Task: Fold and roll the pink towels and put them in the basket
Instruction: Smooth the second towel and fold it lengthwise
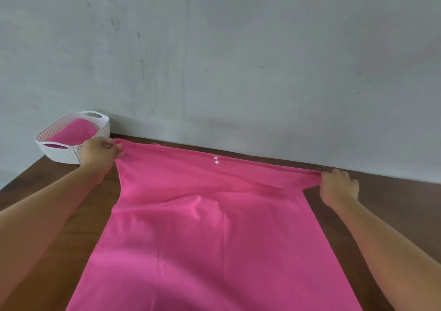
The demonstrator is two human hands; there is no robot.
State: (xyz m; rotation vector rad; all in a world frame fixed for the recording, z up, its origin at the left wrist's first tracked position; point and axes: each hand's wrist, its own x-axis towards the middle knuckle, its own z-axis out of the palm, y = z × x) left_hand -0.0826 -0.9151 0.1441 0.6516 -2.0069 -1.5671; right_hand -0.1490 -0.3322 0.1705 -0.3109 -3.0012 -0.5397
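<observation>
Pink towel (214, 227): lies spread on the brown wooden surface (405, 205), reaching from the near bottom of the view to the far side close to the wall. Its far edge is lifted slightly and drawn taut between the two hands. Soft creases cross its middle.
White studs (216, 160): two small round ones sit on the towel's far edge, near the middle of that edge, one just above the other.
Left hand (100, 153): pinches the towel's far left corner, thumb and fingers curled tight on the cloth. It is just beside the basket and overlaps the basket's near wall in the view.
Right hand (338, 187): grips the far right corner, knuckles up, fingers curled over the bunched edge, low over the surface.
Forearms: bare, coming in from the lower left and lower right, one on each side of the towel.
Basket (69, 157): white, with a woven-look wall and a cut-out handle at each end. It stands at the far left of the surface, close to the wall.
Second pink towel (74, 132): lies inside the basket, below its rim. I cannot tell whether it is rolled or only folded.
Wall (238, 60): grey, with dark scuffs and streaks, rising directly behind the surface.
</observation>
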